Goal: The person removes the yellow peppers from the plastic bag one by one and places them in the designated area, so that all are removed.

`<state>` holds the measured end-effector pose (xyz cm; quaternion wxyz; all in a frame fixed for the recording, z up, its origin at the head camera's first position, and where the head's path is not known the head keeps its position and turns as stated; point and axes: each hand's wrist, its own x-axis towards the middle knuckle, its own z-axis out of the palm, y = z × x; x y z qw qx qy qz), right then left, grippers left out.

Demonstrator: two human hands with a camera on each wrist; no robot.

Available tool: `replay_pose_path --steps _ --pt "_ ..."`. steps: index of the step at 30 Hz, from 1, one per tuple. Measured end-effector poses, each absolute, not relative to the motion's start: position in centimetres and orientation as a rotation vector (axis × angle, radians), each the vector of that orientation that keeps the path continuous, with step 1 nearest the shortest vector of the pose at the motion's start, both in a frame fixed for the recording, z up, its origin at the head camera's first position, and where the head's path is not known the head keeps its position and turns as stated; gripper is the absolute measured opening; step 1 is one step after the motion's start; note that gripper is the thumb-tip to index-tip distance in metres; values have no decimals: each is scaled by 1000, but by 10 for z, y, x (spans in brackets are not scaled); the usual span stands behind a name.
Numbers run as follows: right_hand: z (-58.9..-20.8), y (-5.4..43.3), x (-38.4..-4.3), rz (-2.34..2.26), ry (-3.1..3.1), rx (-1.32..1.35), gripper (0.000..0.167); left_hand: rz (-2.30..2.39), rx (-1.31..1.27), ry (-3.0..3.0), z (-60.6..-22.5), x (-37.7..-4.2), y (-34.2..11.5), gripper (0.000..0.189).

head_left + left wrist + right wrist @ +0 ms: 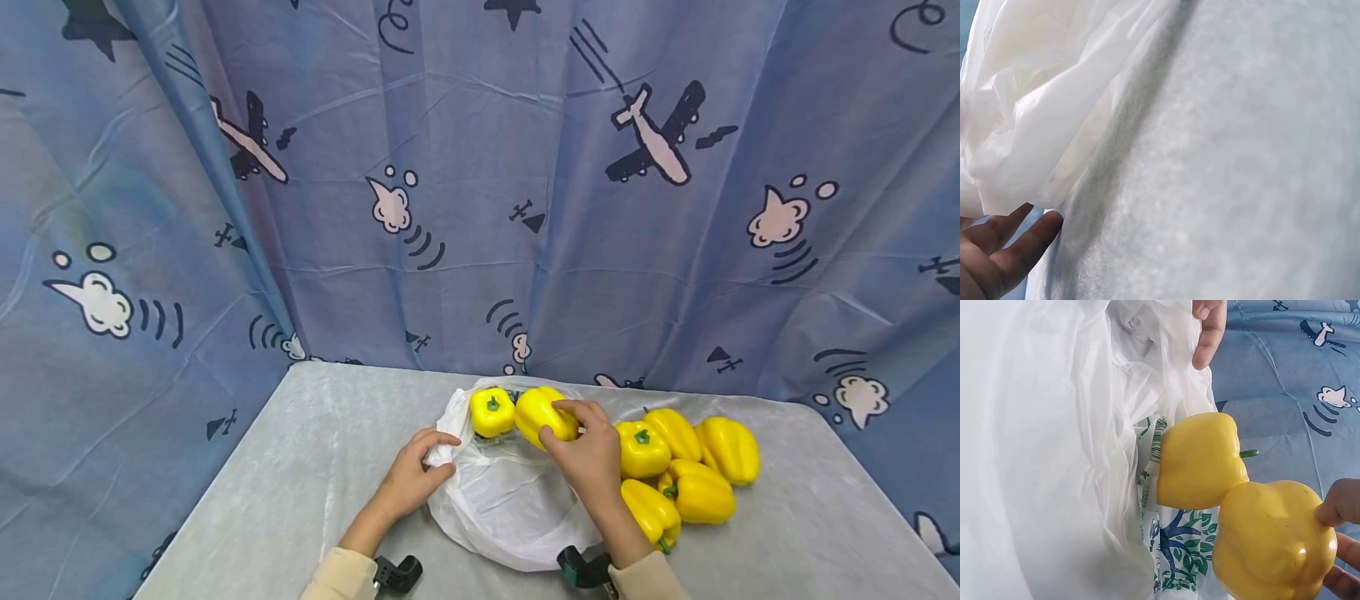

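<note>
A white plastic bag lies spread open in front of me, with a green and blue tree print inside it in the right wrist view. My left hand pinches the bag's left rim between thumb and fingers. At the far side of the opening, my right hand grips a yellow bell pepper from its right side. Just left of it, a second yellow bell pepper sits at the bag's far edge, its green stem facing me. The two peppers touch in the right wrist view.
Several more yellow bell peppers are heaped on the grey-white tabletop right of the bag. A blue curtain with printed airplanes hangs behind the table and along its left side.
</note>
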<state>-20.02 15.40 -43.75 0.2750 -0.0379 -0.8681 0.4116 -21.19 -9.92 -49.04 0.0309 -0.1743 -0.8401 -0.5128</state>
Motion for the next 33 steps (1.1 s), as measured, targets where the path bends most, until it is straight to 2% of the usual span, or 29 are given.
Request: replay_pose_path --steps 14,33 --pt "-417 158 -179 1140 -2297 -11 33 -1585 -548 -2599 -491 -213 -100 29" --pt "-393 182 -154 1112 -2294 -47 35 -1602 -530 -2595 -491 -213 -100 29"
